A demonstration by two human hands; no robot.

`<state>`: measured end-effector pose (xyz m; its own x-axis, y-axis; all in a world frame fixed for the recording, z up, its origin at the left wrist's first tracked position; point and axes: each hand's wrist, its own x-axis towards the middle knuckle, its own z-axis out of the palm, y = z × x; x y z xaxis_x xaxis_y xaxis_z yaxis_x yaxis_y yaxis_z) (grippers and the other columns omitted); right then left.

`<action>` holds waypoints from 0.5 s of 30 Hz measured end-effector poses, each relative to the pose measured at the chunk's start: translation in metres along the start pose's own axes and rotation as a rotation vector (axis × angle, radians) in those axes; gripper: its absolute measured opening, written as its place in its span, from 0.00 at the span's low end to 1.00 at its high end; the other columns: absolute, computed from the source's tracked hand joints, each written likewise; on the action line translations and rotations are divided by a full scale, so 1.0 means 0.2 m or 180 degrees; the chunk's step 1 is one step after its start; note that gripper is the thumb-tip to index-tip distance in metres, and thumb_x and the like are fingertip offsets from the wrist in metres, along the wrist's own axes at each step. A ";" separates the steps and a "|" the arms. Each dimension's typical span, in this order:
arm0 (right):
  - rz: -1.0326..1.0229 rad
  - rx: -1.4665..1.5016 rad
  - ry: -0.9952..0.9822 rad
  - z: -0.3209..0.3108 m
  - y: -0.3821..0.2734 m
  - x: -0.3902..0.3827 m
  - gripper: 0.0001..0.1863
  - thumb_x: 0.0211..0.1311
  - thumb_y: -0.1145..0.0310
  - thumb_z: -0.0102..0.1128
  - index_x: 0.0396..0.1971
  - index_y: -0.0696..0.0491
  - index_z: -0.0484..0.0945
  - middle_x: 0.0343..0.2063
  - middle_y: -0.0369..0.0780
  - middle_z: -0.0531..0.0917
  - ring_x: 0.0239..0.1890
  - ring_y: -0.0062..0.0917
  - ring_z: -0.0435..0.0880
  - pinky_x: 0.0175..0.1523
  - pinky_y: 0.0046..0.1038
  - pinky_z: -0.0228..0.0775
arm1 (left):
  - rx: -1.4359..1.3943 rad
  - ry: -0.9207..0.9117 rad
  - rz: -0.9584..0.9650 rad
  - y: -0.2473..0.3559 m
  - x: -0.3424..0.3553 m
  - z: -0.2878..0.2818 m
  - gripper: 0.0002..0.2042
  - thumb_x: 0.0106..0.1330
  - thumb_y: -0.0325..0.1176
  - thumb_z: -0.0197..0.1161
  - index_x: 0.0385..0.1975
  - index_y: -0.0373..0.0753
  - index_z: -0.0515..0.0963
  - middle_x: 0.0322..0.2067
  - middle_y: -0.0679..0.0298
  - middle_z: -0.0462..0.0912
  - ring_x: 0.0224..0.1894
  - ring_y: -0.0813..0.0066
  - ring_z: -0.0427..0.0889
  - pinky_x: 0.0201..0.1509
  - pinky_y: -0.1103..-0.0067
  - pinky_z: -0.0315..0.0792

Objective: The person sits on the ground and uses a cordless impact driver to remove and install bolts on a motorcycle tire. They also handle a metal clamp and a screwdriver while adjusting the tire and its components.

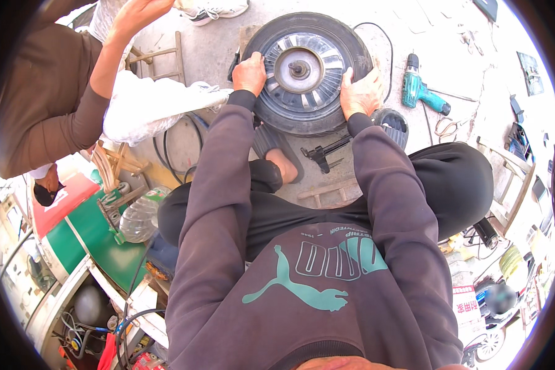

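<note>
A scooter-type hub-motor wheel (296,74) lies on its side in front of me, its black tyre (302,125) round a silver-and-black hub with a short axle in the middle. My left hand (250,74) is closed over the tyre's left side, fingers curled. On the opposite side my right hand (361,92) grips the tyre, its thumb on the face near the rim and the other fingers partly hidden. A thin black cable (388,46) curves out beside the wheel. Below the tyre, a dark metal tool with a long bar (319,155) rests on the ground.
A teal cordless drill (418,89) lies right of the wheel, near scissors (445,127). A person in a brown sleeve (58,132) is at my left, one hand (143,13) raised. Low wooden stools (166,58) and a large plastic bottle (140,217) stand around. Cables cross the ground.
</note>
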<state>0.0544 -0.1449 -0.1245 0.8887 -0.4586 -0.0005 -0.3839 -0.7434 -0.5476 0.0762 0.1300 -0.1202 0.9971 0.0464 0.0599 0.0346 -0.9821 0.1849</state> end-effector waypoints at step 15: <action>-0.0038 0.0189 0.0010 -0.04 -0.02 0.00 0.41 0.58 0.54 0.66 0.65 0.62 0.64 0.61 0.54 0.72 0.63 0.48 0.70 0.68 0.44 0.63 | 0.0163 -0.0269 0.1221 -0.15 0.08 -0.10 0.06 0.71 0.33 0.56 0.44 0.46 0.76 0.34 0.59 0.83 0.37 0.54 0.85 0.38 0.62 0.79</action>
<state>0.0536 -0.1451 -0.1154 0.8923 -0.4514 0.0088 -0.3577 -0.7187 -0.5963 0.0896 0.1632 -0.1053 0.9402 -0.3388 0.0338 -0.3404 -0.9331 0.1155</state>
